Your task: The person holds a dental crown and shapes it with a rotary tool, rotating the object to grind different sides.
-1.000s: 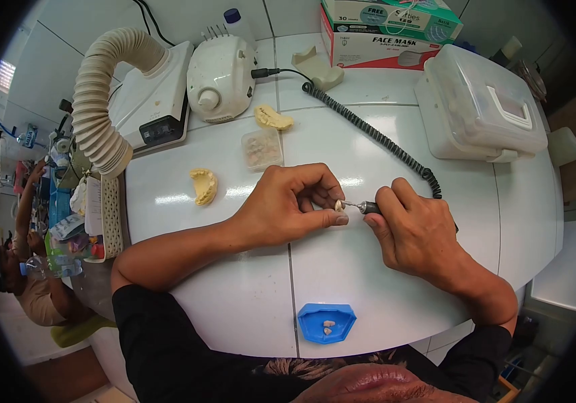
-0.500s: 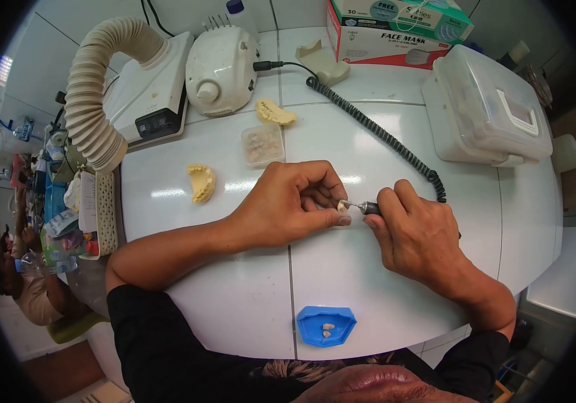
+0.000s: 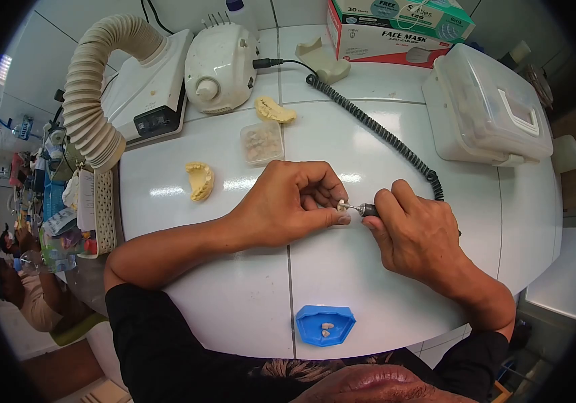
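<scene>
Between thumb and fingertips, my left hand (image 3: 295,201) pinches a small cream dental crown (image 3: 342,205). My right hand (image 3: 417,232) is closed around a dark rotary handpiece (image 3: 368,210), whose thin metal bur meets or nearly meets the crown; actual contact is too small to make out. A coiled black cord (image 3: 375,127) runs from near the right hand up to the white control unit (image 3: 219,67). Close to the table's front edge lies a blue tray (image 3: 309,329) with small pale tooth-like pieces inside.
Left of my hands stand a yellow dental cast (image 3: 199,181), a clear box (image 3: 262,143) of small pieces and another cast (image 3: 275,111). A ribbed suction hose (image 3: 86,101) arches at left. Face mask boxes (image 3: 389,43) and a lidded case (image 3: 489,107) stand behind. A person (image 3: 32,289) sits far left.
The crown has turned slightly in my left fingers, and the handpiece tip has shifted a little against it. Everything else on the table stays put.
</scene>
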{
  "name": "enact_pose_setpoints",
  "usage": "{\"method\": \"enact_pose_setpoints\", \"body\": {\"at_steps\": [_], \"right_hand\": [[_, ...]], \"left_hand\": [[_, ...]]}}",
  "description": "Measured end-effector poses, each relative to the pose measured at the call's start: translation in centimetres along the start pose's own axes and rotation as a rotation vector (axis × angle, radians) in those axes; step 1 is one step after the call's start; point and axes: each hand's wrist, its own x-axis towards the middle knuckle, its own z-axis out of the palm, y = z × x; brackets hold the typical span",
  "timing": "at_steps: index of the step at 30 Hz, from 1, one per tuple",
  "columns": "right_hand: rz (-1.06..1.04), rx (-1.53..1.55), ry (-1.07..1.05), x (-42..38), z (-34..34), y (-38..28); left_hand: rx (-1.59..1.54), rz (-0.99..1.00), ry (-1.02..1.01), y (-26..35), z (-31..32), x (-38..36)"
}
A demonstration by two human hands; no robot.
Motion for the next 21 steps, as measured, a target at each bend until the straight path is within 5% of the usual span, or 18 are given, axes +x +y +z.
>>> {"method": "enact_pose_setpoints", "body": {"at_steps": [21], "right_hand": [[-0.015, 0.002, -0.013, -0.04, -0.09, 0.16]], "left_hand": [[0.038, 0.034, 0.008, -0.04, -0.08, -0.06]]}}
